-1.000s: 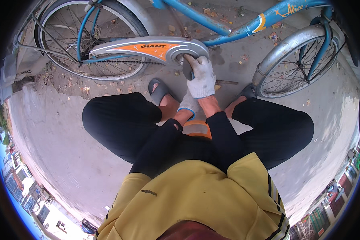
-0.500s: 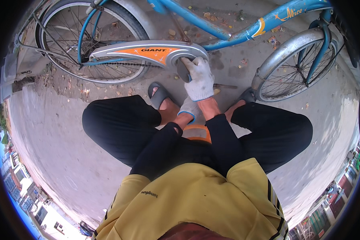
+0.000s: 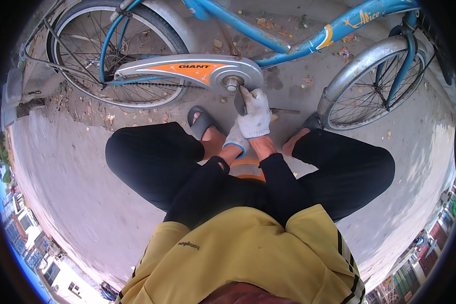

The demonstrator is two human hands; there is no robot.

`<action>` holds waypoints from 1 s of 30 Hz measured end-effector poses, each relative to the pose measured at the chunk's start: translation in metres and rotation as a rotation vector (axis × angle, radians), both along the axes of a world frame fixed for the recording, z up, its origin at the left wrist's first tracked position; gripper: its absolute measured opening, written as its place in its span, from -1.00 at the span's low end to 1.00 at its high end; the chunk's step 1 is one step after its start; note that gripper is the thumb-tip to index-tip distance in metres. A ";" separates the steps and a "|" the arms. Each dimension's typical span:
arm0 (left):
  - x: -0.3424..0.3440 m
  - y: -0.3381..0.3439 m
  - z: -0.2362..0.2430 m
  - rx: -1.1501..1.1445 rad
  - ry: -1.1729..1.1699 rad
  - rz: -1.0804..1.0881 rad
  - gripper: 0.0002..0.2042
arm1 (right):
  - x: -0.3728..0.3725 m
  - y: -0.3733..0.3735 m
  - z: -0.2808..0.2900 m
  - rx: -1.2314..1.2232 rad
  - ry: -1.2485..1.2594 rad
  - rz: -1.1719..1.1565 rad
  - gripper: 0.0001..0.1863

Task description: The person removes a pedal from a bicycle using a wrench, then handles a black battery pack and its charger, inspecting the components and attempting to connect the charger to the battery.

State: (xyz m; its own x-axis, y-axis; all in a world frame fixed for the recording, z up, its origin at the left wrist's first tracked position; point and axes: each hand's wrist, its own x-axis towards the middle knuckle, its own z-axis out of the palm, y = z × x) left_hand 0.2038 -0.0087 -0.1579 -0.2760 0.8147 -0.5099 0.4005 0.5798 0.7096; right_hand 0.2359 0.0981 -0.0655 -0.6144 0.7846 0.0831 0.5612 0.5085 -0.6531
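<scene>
Both my hands wear white knit gloves. My right hand [image 3: 255, 114] is closed around a dark grey, rounded flat piece [image 3: 240, 103], held just below the bicycle's crank axle [image 3: 232, 84]; its exact kind cannot be made out. The axle's end shows bare metal at the front of the grey and orange chain guard [image 3: 187, 68]. Tucked below and left of my right hand is my left hand [image 3: 235, 138], its fingers hidden behind the right one. A brownish metal bar [image 3: 286, 110] shows to the right of my right hand.
The blue bicycle frame [image 3: 258, 33] spans the far side, between the rear wheel [image 3: 175, 91] on the left and the front wheel [image 3: 334, 114] on the right. My sandalled feet [image 3: 203, 121] stand close in front. An orange object [image 3: 249, 167] lies between my legs.
My right hand has drawn back from the crank axle toward me, bringing the dark grey piece with it. The axle end is now uncovered. My left hand has hardly moved.
</scene>
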 end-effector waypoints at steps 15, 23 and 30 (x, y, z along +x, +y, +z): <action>-0.003 -0.013 -0.024 -0.061 0.052 -0.129 -0.56 | -0.010 -0.003 0.012 0.068 -0.111 -0.037 -0.32; 0.005 -0.020 -0.029 -0.135 0.041 -0.161 -0.52 | -0.018 -0.002 0.017 0.085 -0.091 -0.048 -0.39; -0.005 -0.008 -0.031 -0.132 0.033 -0.136 -0.50 | -0.021 -0.001 0.020 0.023 0.032 -0.110 -0.47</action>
State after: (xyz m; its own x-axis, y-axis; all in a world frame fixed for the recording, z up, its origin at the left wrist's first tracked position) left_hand 0.1988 -0.0166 -0.1892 -0.1862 0.7727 -0.6069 0.5037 0.6054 0.6162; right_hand 0.2148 0.0967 -0.0454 -0.5216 0.8447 0.1200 0.5933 0.4602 -0.6604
